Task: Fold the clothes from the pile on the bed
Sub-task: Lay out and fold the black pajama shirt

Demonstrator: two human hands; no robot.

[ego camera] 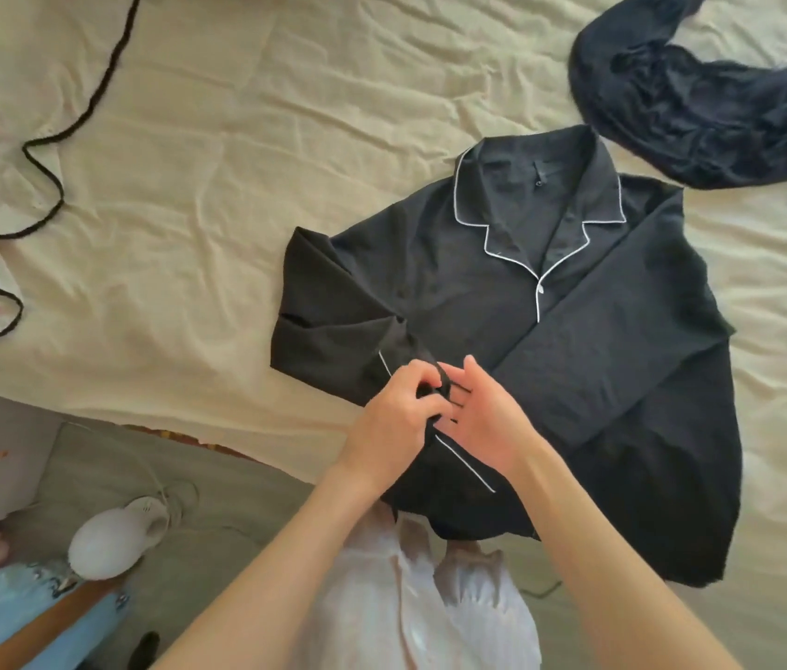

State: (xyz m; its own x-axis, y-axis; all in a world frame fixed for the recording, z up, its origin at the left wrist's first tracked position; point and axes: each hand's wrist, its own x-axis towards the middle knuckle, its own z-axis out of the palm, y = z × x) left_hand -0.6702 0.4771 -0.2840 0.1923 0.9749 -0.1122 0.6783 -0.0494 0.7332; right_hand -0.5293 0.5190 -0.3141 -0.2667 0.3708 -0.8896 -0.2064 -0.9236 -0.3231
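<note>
Landmark: the black pyjama shirt (502, 302), lying front-up on the cream bed sheet (236, 210), collar away from the person, white piping along collar and placket.

Far left of the shirt: a dark cord (43, 186) snakes in loose curves over the sheet, well apart from the shirt.

Below-left of the shirt, off the bed edge: a grey surface (188, 500) with a white rounded object (108, 544) on it; a pale blue patterned item (19, 616) lies at the lower left corner. What either one is, cannot tell.

Shirt's left-hand sleeve: folded in across the body, its piped cuff (391, 369) bunched near the shirt's lower front.

Left hand (396, 418): at that cuff, fingers curled, pinching the dark cloth between thumb and fingers.

Right hand (483, 418): just beside the left hand, touching the same bunch of cloth; fingers mostly straight and slightly spread, palm turned toward the left hand. No curl round the fabric seen.

Directly below the shirt's hem: the person's pale, light-coloured garment (410, 597).

Shirt's right-hand sleeve (623, 340): folded diagonally across the front, lying flat, cuff end pointing toward the lower centre.

Above-right of the shirt: a crumpled dark garment (701, 108) on the sheet, its near edge just beside the shirt's collar and shoulder; contact uncertain
</note>
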